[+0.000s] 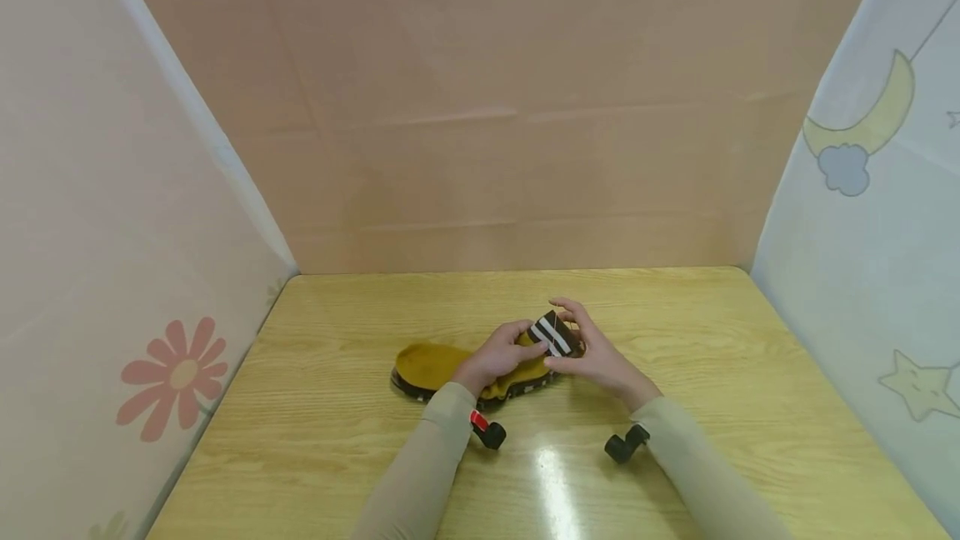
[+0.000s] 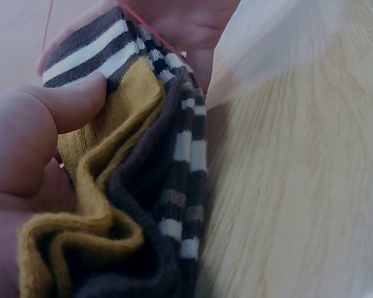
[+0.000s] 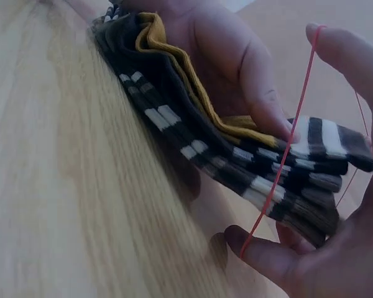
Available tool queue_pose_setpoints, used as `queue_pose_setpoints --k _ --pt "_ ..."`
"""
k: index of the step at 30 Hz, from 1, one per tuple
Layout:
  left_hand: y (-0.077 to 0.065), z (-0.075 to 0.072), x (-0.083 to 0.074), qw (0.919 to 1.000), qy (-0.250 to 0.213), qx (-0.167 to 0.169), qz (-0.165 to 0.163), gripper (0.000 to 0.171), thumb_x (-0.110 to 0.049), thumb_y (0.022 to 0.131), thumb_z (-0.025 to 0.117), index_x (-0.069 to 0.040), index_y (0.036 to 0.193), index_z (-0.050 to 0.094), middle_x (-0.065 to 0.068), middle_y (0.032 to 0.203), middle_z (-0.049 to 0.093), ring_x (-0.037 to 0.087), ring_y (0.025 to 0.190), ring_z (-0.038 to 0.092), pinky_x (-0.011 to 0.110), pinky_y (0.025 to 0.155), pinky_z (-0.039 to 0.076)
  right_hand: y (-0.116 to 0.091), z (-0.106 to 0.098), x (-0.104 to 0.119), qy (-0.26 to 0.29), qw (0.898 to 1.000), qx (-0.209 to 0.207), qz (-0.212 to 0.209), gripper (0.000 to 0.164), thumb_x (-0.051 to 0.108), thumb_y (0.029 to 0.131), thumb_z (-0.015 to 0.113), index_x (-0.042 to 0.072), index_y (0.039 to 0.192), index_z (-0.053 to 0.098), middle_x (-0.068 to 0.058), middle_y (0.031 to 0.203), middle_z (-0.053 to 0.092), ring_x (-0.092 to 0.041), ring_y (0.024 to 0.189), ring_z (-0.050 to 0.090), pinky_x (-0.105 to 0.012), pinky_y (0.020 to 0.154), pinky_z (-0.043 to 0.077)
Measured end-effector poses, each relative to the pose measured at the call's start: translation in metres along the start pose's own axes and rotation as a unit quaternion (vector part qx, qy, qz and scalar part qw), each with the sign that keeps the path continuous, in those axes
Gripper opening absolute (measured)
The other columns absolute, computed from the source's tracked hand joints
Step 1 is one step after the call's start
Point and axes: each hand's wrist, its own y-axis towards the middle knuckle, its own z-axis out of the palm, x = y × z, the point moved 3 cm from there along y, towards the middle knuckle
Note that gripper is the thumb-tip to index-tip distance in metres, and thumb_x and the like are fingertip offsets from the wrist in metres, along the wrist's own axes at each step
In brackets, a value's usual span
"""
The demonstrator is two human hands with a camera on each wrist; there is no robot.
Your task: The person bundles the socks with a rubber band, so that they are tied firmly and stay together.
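Note:
A stack of socks (image 1: 429, 365), mustard yellow and dark with white stripes, lies lengthwise across the table. My left hand (image 1: 498, 358) grips the stack near its striped end (image 1: 551, 335), the thumb pressed on top and the fingers underneath. Around that end my right hand (image 1: 600, 357) is spread wide, thumb apart from the fingers. A thin red rubber band (image 3: 280, 171) is stretched between its thumb and fingertips. In the right wrist view the band crosses in front of the sock ends, which reach into the loop toward the palm.
The wooden table (image 1: 315, 440) has pale fabric walls at its left and right and a tan sheet (image 1: 525, 107) behind. A small black camera (image 1: 491, 436) sits at the left wrist, another black camera (image 1: 619, 448) at the right.

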Motion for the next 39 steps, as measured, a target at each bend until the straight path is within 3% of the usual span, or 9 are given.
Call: queue_pose_setpoints --k 7,13,20,24,29,35,39 --pt "-0.001 -0.001 -0.001 0.9998 0.006 0.014 0.009 0.026 -0.036 0.105 0.066 -0.017 0.122 0.07 -0.003 0.114 0.069 0.015 0.103 0.058 0.035 0.095 0.045 0.011 0.002 -0.002 0.003 1.0 0.015 0.0 0.09 0.015 0.092 0.082 0.03 0.163 0.027 -0.026 0.158 0.026 -0.044 0.12 0.054 -0.044 0.082 0.059" --pt "-0.003 -0.002 -0.004 0.9991 0.032 0.027 0.007 0.018 -0.02 0.102 0.067 -0.015 0.119 0.072 0.0 0.115 0.069 0.019 0.102 0.058 0.043 0.098 0.044 0.017 0.005 -0.003 -0.024 0.999 0.036 -0.006 0.085 0.015 0.089 0.086 0.027 0.157 0.037 -0.026 0.15 0.039 -0.036 0.11 0.058 -0.042 0.081 0.058" --pt "-0.003 -0.003 -0.007 0.994 0.107 0.015 0.017 0.032 -0.023 0.102 0.071 -0.022 0.134 0.069 -0.004 0.136 0.067 0.021 0.138 0.051 0.053 0.121 0.033 0.02 0.011 -0.002 -0.076 0.995 0.061 -0.015 0.084 0.021 0.086 0.09 0.023 0.156 0.042 -0.016 0.137 0.056 -0.031 0.109 0.06 -0.041 0.088 0.055" --pt "-0.003 -0.004 -0.007 0.9908 0.134 -0.007 0.012 0.029 -0.024 0.1 0.074 -0.019 0.129 0.07 -0.004 0.128 0.069 0.022 0.131 0.056 0.052 0.119 0.037 0.019 0.011 -0.002 -0.097 0.994 0.058 -0.013 0.083 0.024 0.085 0.09 0.019 0.154 0.045 -0.015 0.137 0.058 -0.029 0.111 0.061 -0.042 0.089 0.054" --pt "-0.002 -0.006 -0.004 0.9937 0.105 -0.038 0.008 0.034 -0.02 0.095 0.081 -0.015 0.128 0.073 -0.004 0.125 0.072 0.019 0.126 0.059 0.05 0.115 0.042 0.018 0.011 -0.001 -0.104 0.993 0.054 -0.007 0.075 0.025 0.084 0.091 0.023 0.148 0.051 -0.013 0.132 0.061 -0.028 0.109 0.062 -0.043 0.089 0.055" --pt "-0.002 -0.009 -0.001 0.9953 0.083 -0.051 -0.002 0.036 -0.021 0.093 0.083 -0.016 0.128 0.075 -0.003 0.126 0.073 0.02 0.126 0.06 0.05 0.112 0.045 0.02 0.011 -0.003 -0.128 0.991 0.047 -0.012 0.067 0.028 0.084 0.091 0.021 0.141 0.056 -0.009 0.123 0.066 -0.025 0.103 0.063 -0.038 0.086 0.054" --pt "-0.001 -0.01 0.0 0.9955 0.072 -0.061 -0.007 0.029 -0.019 0.09 0.086 -0.014 0.118 0.078 -0.004 0.115 0.074 0.017 0.11 0.062 0.041 0.1 0.05 0.021 0.011 -0.004 -0.138 0.989 0.053 -0.004 0.062 0.03 0.084 0.091 0.023 0.135 0.057 -0.008 0.116 0.065 -0.026 0.098 0.062 -0.039 0.081 0.053"
